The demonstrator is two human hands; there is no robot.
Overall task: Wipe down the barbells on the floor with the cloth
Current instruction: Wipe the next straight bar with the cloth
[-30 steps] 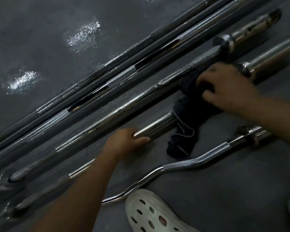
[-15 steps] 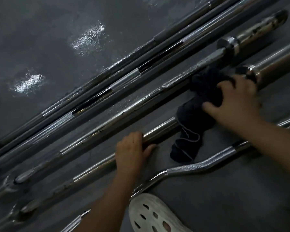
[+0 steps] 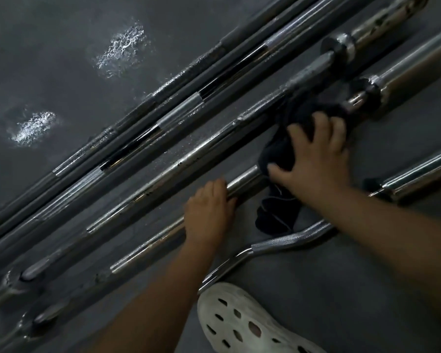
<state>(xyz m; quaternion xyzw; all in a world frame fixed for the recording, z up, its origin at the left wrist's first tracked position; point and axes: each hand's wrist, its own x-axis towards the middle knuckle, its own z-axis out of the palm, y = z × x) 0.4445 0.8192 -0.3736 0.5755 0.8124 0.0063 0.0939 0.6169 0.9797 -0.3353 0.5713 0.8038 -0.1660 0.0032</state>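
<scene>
Sliding down the bar with the cloth, the right hand now sits nearer the left hand than half a second ago, baring a short shiny stretch beside the collar; the dark floor fills the view, with two pale glare patches at upper left; several barbells lie on it side by side, running from lower left to upper right, and the bar is the nearest straight one; a curl bar lies just below it, bending under the right forearm; a white perforated shoe stands at the bottom edge, close to the curl bar's near end; the cloth is dark, draped over the bar, its loose end hanging onto the floor and reaching the curl bar; the right hand lies on it with fingers spread, thumb out to the left, pressing it to the bar; the left hand has its fingers curled over the bare chrome.
</scene>
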